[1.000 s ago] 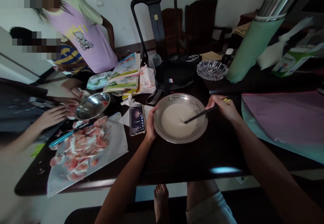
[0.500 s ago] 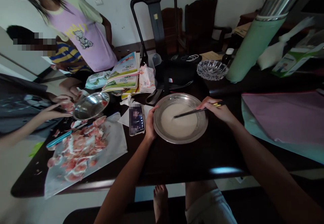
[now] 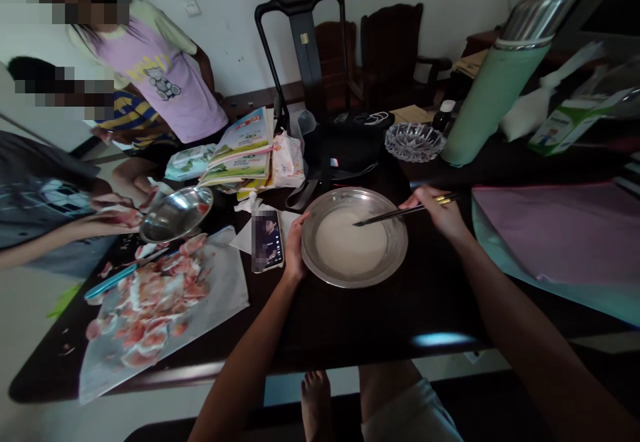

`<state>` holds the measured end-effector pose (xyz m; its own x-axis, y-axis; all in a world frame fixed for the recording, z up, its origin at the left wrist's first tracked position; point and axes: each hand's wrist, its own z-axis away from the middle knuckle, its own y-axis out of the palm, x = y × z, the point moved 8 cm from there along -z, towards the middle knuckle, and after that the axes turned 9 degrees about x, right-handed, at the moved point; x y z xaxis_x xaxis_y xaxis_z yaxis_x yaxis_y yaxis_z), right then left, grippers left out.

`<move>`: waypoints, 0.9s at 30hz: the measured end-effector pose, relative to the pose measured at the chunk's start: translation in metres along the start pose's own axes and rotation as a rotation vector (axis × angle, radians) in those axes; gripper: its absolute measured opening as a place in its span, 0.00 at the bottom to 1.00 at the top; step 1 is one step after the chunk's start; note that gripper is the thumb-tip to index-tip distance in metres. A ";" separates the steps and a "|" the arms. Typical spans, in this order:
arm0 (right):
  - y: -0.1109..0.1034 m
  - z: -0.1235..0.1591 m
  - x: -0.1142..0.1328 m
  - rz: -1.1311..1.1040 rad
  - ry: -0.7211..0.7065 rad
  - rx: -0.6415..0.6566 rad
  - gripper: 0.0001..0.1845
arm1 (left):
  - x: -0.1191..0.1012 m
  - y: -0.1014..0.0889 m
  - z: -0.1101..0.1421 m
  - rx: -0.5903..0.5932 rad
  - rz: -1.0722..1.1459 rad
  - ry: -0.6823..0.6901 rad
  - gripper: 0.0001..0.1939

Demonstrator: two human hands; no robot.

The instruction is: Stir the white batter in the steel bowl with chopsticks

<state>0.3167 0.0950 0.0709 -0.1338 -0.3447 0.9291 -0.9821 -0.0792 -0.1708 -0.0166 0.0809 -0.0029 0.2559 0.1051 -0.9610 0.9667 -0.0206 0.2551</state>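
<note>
A wide steel bowl (image 3: 320,270) stands on the dark table, with a pale, milky liquid (image 3: 350,245) in it. My left hand (image 3: 297,249) grips the bowl's left rim, thumb over the edge and the other fingers partly hidden behind its side. In my right hand (image 3: 437,210) is a pair of dark chopsticks (image 3: 395,214) with gold bands near the top. Their tips reach over the bowl to the liquid's surface, on the far side of its middle. A lit phone (image 3: 268,242) lies just left of my left hand.
Left, fruit peels (image 3: 155,302) and a blue-handled knife (image 3: 110,282) lie on a plastic sheet (image 3: 220,309). A co-worker's hand (image 3: 117,215) is beside a smaller steel bowl (image 3: 175,219). Behind stand books (image 3: 240,152), a black bag (image 3: 345,145), a glass dish (image 3: 414,143) and a green thermos (image 3: 493,102).
My right hand has shifted slightly right, and the chopstick tips have moved right and toward the far side of the liquid. My left hand keeps its hold on the bowl.
</note>
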 end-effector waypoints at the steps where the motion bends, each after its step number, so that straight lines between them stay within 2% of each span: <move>1: -0.003 0.001 -0.001 -0.026 0.003 -0.020 0.28 | -0.001 0.000 0.000 0.000 -0.004 0.009 0.27; 2: -0.003 0.001 -0.001 -0.046 0.000 -0.006 0.28 | -0.001 0.000 0.000 0.000 -0.008 0.014 0.28; 6: 0.025 0.003 0.005 0.004 -0.026 0.253 0.24 | 0.000 0.000 0.000 0.000 -0.013 0.004 0.27; 7: 0.028 0.003 0.007 0.039 -0.038 0.268 0.23 | 0.000 0.000 0.000 -0.001 -0.013 0.008 0.27; 9: 0.023 0.002 0.007 0.062 -0.047 0.204 0.22 | -0.001 0.000 -0.001 -0.006 -0.012 0.023 0.27; 12: 0.001 0.001 0.001 -0.026 -0.009 0.015 0.25 | 0.000 0.000 -0.001 0.003 -0.009 0.016 0.26; 13: -0.002 0.002 0.000 -0.058 -0.011 0.004 0.26 | 0.001 0.000 -0.001 0.002 -0.001 0.005 0.26; 17: 0.019 0.003 0.005 -0.029 -0.028 0.212 0.25 | 0.001 -0.001 -0.001 0.001 -0.013 0.011 0.27; 19: 0.026 0.003 0.008 0.035 -0.049 0.263 0.23 | 0.000 -0.001 -0.001 -0.003 -0.009 0.030 0.27; 24: -0.002 0.000 0.001 -0.026 0.002 0.018 0.26 | 0.003 -0.002 -0.001 -0.020 0.014 0.006 0.26; 25: -0.004 0.001 0.001 -0.048 -0.002 0.007 0.27 | 0.002 -0.002 -0.001 -0.018 0.004 0.012 0.27; 27: 0.003 0.001 0.003 -0.056 -0.022 0.078 0.28 | 0.001 -0.002 -0.001 -0.007 -0.009 0.014 0.28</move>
<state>0.3134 0.0926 0.0727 -0.0752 -0.3578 0.9308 -0.9746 -0.1711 -0.1445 -0.0185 0.0823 -0.0040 0.2466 0.1191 -0.9618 0.9690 -0.0129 0.2468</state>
